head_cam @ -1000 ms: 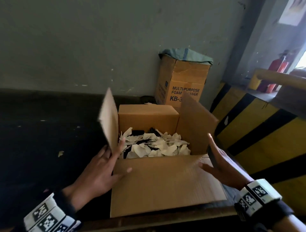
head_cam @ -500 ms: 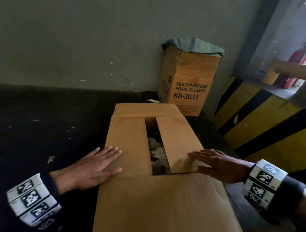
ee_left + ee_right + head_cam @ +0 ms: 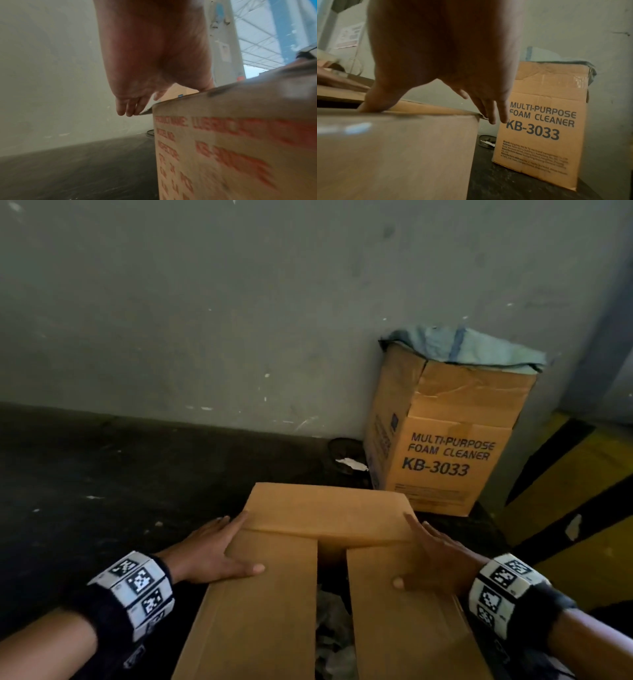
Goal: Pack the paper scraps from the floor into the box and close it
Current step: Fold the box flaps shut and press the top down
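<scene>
The brown cardboard box [image 3: 274, 628] stands on the dark floor with its two side flaps folded down. A gap between them shows crumpled paper scraps [image 3: 330, 631] inside. The far flap [image 3: 325, 508] lies tilted over the far ends of the side flaps. My left hand [image 3: 233, 546] rests at the box's left edge, thumb on the left flap, straight fingers [image 3: 126, 109] along the far flap's corner. My right hand [image 3: 421, 553] mirrors it on the right, thumb [image 3: 373, 105] pressing the box top, fingers [image 3: 493, 115] past the corner. The near flap is out of view.
A taller carton printed "MULTI-PURPOSE FOAM CLEANER" [image 3: 445, 453] stands against the wall just beyond, a blue-green cloth [image 3: 472, 347] draped over it. One white scrap [image 3: 349, 463] lies on a dark round object beside it. A yellow-and-black striped barrier [image 3: 582, 501] runs along the right.
The side flaps went from upright to folded down. Both hands then slid forward along them to the far corners. The far flap has come over the side flaps. My head moved closer.
</scene>
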`<state>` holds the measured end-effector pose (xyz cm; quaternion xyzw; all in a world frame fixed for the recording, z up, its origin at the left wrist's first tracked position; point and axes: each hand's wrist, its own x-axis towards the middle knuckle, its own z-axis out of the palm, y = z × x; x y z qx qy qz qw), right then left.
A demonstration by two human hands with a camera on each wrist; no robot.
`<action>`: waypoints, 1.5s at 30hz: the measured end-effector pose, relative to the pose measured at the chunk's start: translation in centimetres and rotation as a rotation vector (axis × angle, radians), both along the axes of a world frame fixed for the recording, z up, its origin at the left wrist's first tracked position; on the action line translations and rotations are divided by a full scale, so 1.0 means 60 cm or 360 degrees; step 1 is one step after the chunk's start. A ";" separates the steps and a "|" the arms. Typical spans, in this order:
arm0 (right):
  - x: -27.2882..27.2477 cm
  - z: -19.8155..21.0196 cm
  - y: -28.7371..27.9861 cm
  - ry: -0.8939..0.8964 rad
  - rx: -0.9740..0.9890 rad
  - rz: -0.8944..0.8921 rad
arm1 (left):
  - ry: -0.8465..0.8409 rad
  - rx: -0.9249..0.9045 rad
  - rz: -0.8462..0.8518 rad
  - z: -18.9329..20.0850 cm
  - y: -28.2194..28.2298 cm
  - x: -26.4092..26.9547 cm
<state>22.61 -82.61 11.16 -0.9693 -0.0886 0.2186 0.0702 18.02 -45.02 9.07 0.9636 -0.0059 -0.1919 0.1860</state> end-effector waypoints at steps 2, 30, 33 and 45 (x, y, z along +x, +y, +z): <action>0.039 -0.010 0.003 0.0013 0.0108 -0.0058 | 0.0037 -0.0101 0.0052 0.002 -0.002 0.027; -0.211 -0.013 -0.033 -0.0268 0.0481 -0.0012 | -0.0334 -0.0198 -0.0328 0.013 0.006 -0.215; -0.284 -0.001 -0.019 -0.0309 0.0173 -0.0071 | -0.0281 -0.0051 -0.0396 0.029 -0.013 -0.259; -0.589 -0.040 0.036 -0.0520 0.0073 0.0821 | -0.0570 0.0250 -0.1406 -0.006 -0.081 -0.493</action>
